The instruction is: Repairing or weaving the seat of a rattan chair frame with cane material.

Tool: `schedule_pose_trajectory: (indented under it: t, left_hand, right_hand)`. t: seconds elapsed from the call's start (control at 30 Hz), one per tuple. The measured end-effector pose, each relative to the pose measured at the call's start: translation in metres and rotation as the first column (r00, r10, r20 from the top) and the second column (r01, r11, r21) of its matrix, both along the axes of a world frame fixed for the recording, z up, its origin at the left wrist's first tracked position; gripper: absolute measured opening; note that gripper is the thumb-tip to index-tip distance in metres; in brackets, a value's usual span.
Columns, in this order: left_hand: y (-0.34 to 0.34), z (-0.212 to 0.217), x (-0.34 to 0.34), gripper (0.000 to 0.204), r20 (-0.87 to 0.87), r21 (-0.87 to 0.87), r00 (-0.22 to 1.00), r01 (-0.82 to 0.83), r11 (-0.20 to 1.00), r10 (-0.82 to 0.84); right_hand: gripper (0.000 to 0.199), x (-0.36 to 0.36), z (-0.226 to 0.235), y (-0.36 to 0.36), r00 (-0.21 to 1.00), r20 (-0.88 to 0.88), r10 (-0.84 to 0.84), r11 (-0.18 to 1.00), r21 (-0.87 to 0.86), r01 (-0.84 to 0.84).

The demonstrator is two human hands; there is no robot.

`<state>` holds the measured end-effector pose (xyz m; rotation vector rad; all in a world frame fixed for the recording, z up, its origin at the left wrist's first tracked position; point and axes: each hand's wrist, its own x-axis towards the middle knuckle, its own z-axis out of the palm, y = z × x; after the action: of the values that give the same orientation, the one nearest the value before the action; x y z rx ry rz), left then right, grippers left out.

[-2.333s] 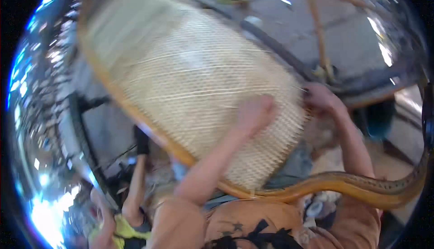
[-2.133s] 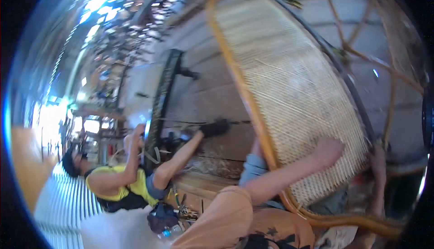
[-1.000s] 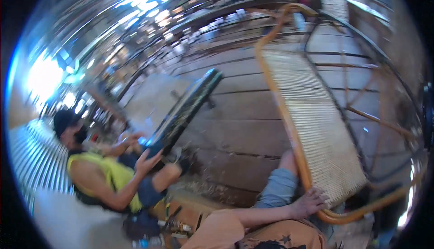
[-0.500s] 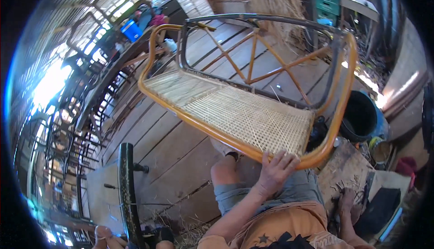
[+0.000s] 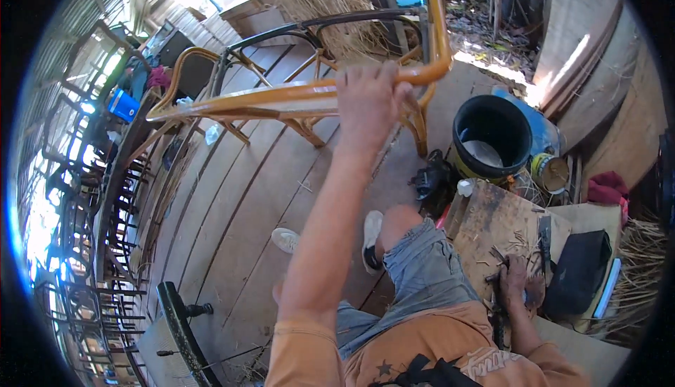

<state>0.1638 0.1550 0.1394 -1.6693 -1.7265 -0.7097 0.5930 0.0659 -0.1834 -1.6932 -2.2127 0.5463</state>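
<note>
My left hand (image 5: 368, 102) is wrapped over the front rail of a rattan bench (image 5: 281, 95) with a glossy orange-brown frame, out ahead of me at arm's length. The bench is seen nearly edge-on, so its woven seat is mostly hidden. A dark back frame rises behind the rail, and legs with curved braces show below it. Down at my right side, my right hand (image 5: 515, 281) rests on a wooden board (image 5: 496, 211). Its fingers are closed around a dark tool whose kind I cannot make out. Wood scraps and a flat dark bar (image 5: 545, 236) lie near it.
Beyond the board stand a black bucket (image 5: 492, 137) and an open tin (image 5: 550, 170). A black pouch (image 5: 578, 272) and a maroon cloth (image 5: 608, 189) lie at the right. Dark chair frames crowd the left side. A dark curved post (image 5: 181, 331) stands at lower left.
My left hand has pushed the bench's front rail up and away, tipping the woven seat out of sight. My right hand stays low at the right, now over the wooden board.
</note>
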Motion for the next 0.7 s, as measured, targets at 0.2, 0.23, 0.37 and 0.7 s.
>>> schedule_pose_trajectory:
  t: [0.2,0.23,0.37,0.7]
  left_hand:
    - [0.093,0.009,-0.037,0.030,-0.114,0.083,0.993,0.038,0.996,-0.029]
    - [0.106,0.012,-0.042,0.031,-0.151,0.115,0.988,0.050,0.992,-0.032]
    - [0.146,0.029,-0.055,0.029,-0.122,-0.001,0.991,0.061,0.998,-0.061]
    - [0.131,0.013,-0.052,0.029,-0.083,0.265,0.965,0.262,0.928,-0.249]
  right_hand:
    - [0.036,-0.003,0.001,0.005,0.998,0.059,-0.038,0.994,0.103,0.031]
    - [0.036,-0.003,0.001,0.006,0.998,0.047,-0.043,0.995,0.087,0.039]
    - [0.033,-0.003,0.000,0.008,0.997,0.012,-0.071,0.996,0.047,0.071]
    - [0.025,0.001,-0.002,0.019,0.995,-0.066,-0.071,0.997,-0.012,0.070]
